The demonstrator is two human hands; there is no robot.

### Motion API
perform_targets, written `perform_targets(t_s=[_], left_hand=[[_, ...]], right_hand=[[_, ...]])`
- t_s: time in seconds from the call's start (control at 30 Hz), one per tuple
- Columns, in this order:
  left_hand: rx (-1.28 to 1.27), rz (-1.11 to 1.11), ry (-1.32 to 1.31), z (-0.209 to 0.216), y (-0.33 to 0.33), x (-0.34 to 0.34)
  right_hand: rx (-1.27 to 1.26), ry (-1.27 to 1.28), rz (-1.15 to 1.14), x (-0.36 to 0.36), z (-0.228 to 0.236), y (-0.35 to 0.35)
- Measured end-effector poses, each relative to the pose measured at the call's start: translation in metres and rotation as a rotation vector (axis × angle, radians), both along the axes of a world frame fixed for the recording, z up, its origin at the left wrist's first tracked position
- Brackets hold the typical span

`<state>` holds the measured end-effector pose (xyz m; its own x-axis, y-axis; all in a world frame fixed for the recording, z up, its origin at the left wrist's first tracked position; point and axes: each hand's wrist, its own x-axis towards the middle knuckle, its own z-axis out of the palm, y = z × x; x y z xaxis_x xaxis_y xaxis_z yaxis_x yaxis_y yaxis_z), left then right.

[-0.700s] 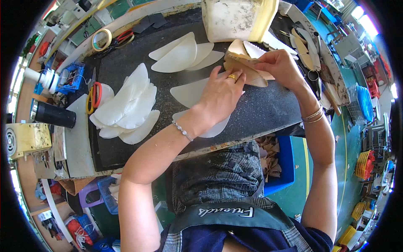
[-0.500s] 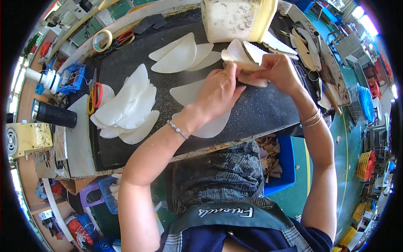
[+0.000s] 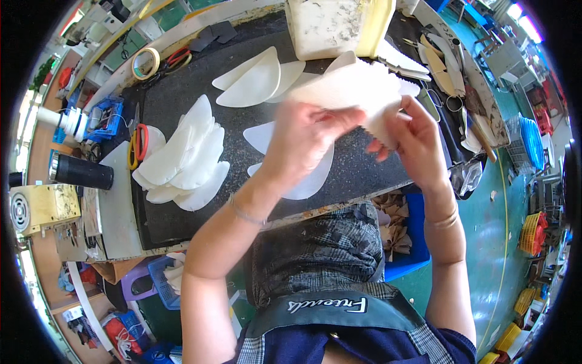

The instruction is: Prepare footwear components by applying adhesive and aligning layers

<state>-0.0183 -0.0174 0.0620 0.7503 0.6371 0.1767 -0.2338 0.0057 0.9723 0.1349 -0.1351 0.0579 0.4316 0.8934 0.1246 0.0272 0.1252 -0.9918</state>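
Note:
Between my two hands a pale cream piece with a zigzag edge (image 3: 348, 85), like a cut leather or fabric panel, is held up above the dark bench mat. My left hand (image 3: 302, 142) is closed on its near left edge, blurred by motion. My right hand (image 3: 415, 136) pinches its right end, with some fingers behind it. Beneath and beside my left hand lie thin white half-round pieces (image 3: 312, 173). Further off are more half-round pieces (image 3: 251, 79), and to the left a loose heap of white pieces (image 3: 185, 151).
A stained white tub (image 3: 330, 30) stands at the back. Scissors with red and yellow handles (image 3: 138, 145), a tape roll (image 3: 145, 64) and a black cylinder (image 3: 82, 170) are at the left. Tools and offcuts (image 3: 448, 73) crowd the right edge. Below hangs a blue bin (image 3: 412, 249) of scraps.
The cream piece has been lifted and spread out toward me, its broad face now showing. My left hand has moved slightly left; my right hand has turned and lowered.

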Motion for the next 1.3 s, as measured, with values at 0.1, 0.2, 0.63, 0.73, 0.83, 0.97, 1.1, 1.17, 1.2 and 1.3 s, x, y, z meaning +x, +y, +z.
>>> perform_targets(t_s=[0.1, 0.2, 0.63, 0.73, 0.83, 0.97, 1.1, 1.17, 1.2, 1.3], left_hand=[[-0.03, 0.171, -0.107, 0.004, -0.014, -0.014], [-0.106, 0.305, -0.143, 0.006, -0.026, -0.025], [0.838, 0.168, 0.202, 0.031, -0.082, -0.075], [0.839, 0.165, 0.222, 0.035, -0.092, -0.086], [0.823, 0.138, 0.264, 0.04, -0.088, -0.09], [0.692, 0.058, 0.214, 0.033, -0.069, -0.081], [-0.167, -0.071, -0.117, 0.003, -0.053, -0.077], [-0.603, -0.056, -0.25, -0.01, -0.049, -0.078], [-0.823, -0.081, -0.275, -0.013, -0.042, -0.078], [-0.954, -0.061, -0.374, -0.017, -0.034, -0.085]], right_hand=[[0.002, 0.092, 0.032, -0.016, 0.005, -0.012], [-0.223, 0.078, 0.226, -0.018, 0.008, -0.024], [0.09, -0.408, 0.123, -0.068, 0.027, -0.066], [0.171, -0.47, 0.17, -0.069, 0.026, -0.065], [0.127, -0.407, 0.212, -0.071, 0.025, -0.065], [0.15, -0.49, 0.256, -0.068, 0.014, -0.059], [0.058, 0.34, 0.279, -0.064, 0.0, -0.06], [0.314, 0.642, 0.165, -0.066, -0.014, -0.044], [0.347, 0.961, 0.104, -0.066, -0.011, -0.044], [0.323, 1.237, 0.237, -0.029, -0.029, -0.062]])
